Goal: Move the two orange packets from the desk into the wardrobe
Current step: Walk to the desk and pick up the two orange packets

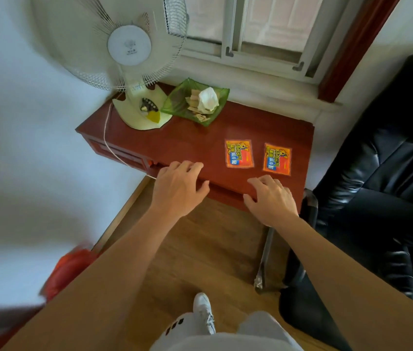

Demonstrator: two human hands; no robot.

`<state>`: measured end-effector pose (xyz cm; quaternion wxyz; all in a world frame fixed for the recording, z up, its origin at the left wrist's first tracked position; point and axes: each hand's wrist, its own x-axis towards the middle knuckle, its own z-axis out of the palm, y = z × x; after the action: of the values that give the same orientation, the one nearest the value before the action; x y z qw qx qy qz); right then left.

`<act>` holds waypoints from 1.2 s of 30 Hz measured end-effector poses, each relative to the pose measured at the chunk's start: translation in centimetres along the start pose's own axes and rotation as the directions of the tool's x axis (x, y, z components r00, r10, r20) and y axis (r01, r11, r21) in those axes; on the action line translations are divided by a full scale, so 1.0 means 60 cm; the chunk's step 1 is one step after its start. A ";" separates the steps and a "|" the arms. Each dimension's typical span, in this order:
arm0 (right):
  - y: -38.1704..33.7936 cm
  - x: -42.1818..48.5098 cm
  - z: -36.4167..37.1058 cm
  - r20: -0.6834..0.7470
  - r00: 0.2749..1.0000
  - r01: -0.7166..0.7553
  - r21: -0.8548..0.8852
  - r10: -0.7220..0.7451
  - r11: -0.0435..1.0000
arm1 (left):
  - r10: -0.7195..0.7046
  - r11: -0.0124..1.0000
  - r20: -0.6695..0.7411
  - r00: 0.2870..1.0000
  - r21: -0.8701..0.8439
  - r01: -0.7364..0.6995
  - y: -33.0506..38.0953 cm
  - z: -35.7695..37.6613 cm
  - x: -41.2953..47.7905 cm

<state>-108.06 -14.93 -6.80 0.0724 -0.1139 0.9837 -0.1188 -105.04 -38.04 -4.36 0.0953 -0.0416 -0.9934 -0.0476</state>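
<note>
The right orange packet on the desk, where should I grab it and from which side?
The right orange packet lies flat on the desk, so pinching its faces probably won't work. Come from the near edge, closest to the right hand: slip fingertips under that edge, thumb on top, and lift.

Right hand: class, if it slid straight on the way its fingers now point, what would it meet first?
Probably the right orange packet. The right hand is empty at the desk edge, fingers aimed roughly at it; depth is uncertain.

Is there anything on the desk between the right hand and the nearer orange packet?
No. In the head view, only bare red desk separates the right hand from the nearer orange packet.
</note>
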 end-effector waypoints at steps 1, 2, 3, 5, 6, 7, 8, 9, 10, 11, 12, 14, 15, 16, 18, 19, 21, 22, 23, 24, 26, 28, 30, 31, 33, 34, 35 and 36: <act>-0.003 0.016 -0.001 0.001 1.000 -0.010 -0.008 0.010 1.000 | 0.012 1.000 0.003 1.000 -0.007 -0.012 -0.008 0.004 0.019; -0.005 0.030 -0.003 0.005 1.000 -0.022 -0.010 0.022 1.000 | 0.022 1.000 0.004 1.000 -0.012 -0.022 -0.014 0.008 0.036; -0.005 0.043 -0.004 0.006 0.999 -0.037 -0.009 0.037 0.999 | 0.033 0.999 0.002 0.999 -0.014 -0.033 -0.020 0.013 0.053; -0.002 0.066 -0.007 0.003 0.998 -0.069 -0.005 0.069 0.998 | 0.056 0.998 -0.005 0.998 -0.020 -0.056 -0.026 0.025 0.086; 0.001 0.076 -0.008 -0.004 0.997 -0.079 -0.006 0.079 0.997 | 0.067 0.998 -0.006 0.998 -0.023 -0.067 -0.028 0.031 0.101; 0.005 0.086 -0.009 -0.012 0.996 -0.085 -0.008 0.085 0.996 | 0.076 0.997 -0.006 0.997 -0.027 -0.076 -0.029 0.038 0.115; 0.009 0.094 -0.009 -0.014 0.996 -0.093 -0.008 0.093 0.996 | 0.082 0.996 -0.004 0.997 -0.034 -0.083 -0.029 0.045 0.128; 0.013 0.103 -0.009 -0.010 0.994 -0.105 -0.008 0.104 0.994 | 0.087 0.995 -0.002 0.996 -0.039 -0.087 -0.029 0.051 0.142; 0.019 0.113 -0.008 -0.003 0.993 -0.119 -0.008 0.119 0.993 | 0.092 0.995 0.001 0.996 -0.040 -0.091 -0.028 0.059 0.156; 0.024 0.124 -0.007 0.002 0.991 -0.135 -0.009 0.135 0.991 | 0.099 0.994 0.003 0.995 -0.040 -0.099 -0.028 0.066 0.170; 0.031 0.135 -0.005 0.004 0.989 -0.147 -0.009 0.147 0.989 | 0.108 0.993 0.007 0.994 -0.042 -0.108 -0.028 0.074 0.183; 0.043 0.158 0.000 0.005 0.987 -0.161 -0.002 0.161 0.987 | 0.125 0.991 0.010 0.992 -0.049 -0.124 -0.027 0.089 0.210; 0.049 0.170 0.002 0.008 0.986 -0.165 0.006 0.165 0.986 | 0.128 0.991 0.008 0.992 -0.048 -0.128 -0.027 0.096 0.223; 0.054 0.184 0.003 0.010 0.986 -0.167 0.014 0.167 0.986 | 0.128 0.991 0.008 0.992 -0.046 -0.128 -0.026 0.103 0.237; 0.066 0.214 0.003 0.007 0.987 -0.164 0.028 0.164 0.986 | 0.119 0.992 0.016 0.993 -0.045 -0.118 -0.022 0.115 0.267; 0.073 0.232 0.003 0.003 0.987 -0.162 0.033 0.162 0.986 | 0.115 0.992 0.024 0.993 -0.046 -0.114 -0.019 0.121 0.284; 0.091 0.268 0.002 0.001 0.986 -0.167 0.045 0.167 0.985 | 0.109 0.993 0.031 0.994 -0.050 -0.108 -0.010 0.136 0.321; 0.102 0.286 0.001 0.007 0.985 -0.171 0.051 0.171 0.984 | 0.106 0.993 0.033 0.994 -0.052 -0.104 -0.004 0.145 0.340; 0.115 0.305 0.001 0.014 0.985 -0.175 0.057 0.174 0.983 | 0.101 0.994 0.040 0.994 -0.051 -0.099 0.002 0.155 0.360; 0.128 0.323 0.000 0.022 0.983 -0.181 0.064 0.180 0.981 | 0.099 0.994 0.053 0.994 -0.049 -0.096 0.010 0.165 0.379; 0.157 0.357 0.001 0.036 0.980 -0.199 0.073 0.197 0.977 | 0.091 0.995 0.087 0.992 -0.057 -0.086 0.027 0.187 0.416; 0.186 0.384 0.004 0.052 0.976 -0.216 0.080 0.213 0.973 | 0.041 0.994 0.115 0.993 -0.109 -0.029 0.044 0.209 0.447; 0.211 0.407 0.009 0.070 0.970 -0.240 0.097 0.234 0.966 | -0.061 0.975 0.165 0.984 -0.203 0.095 0.061 0.231 0.469; 0.223 0.417 0.013 0.078 0.966 -0.253 0.101 0.246 0.962 | -0.111 0.957 0.210 0.971 -0.241 0.161 0.070 0.242 0.476; 0.241 0.434 0.024 0.101 0.960 -0.271 0.089 0.262 0.959 | -0.189 0.920 0.295 0.937 -0.280 0.273 0.082 0.263 0.484; 0.249 0.441 0.029 0.120 0.955 -0.280 0.083 0.269 0.956 | -0.228 0.898 0.334 0.915 -0.291 0.330 0.086 0.272 0.487; 0.255 0.447 0.033 0.144 0.949 -0.295 0.080 0.282 0.952 | -0.271 0.871 0.375 0.887 -0.298 0.392 0.088 0.281 0.488; 0.260 0.451 0.038 0.168 0.939 -0.318 0.081 0.302 0.945 | -0.316 0.838 0.413 0.854 -0.301 0.456 0.089 0.290 0.488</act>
<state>-136.96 -7.17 -16.00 0.1714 0.0378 0.9731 -0.1491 -136.43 -28.80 -15.22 -0.1033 0.1372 -0.9519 -0.2538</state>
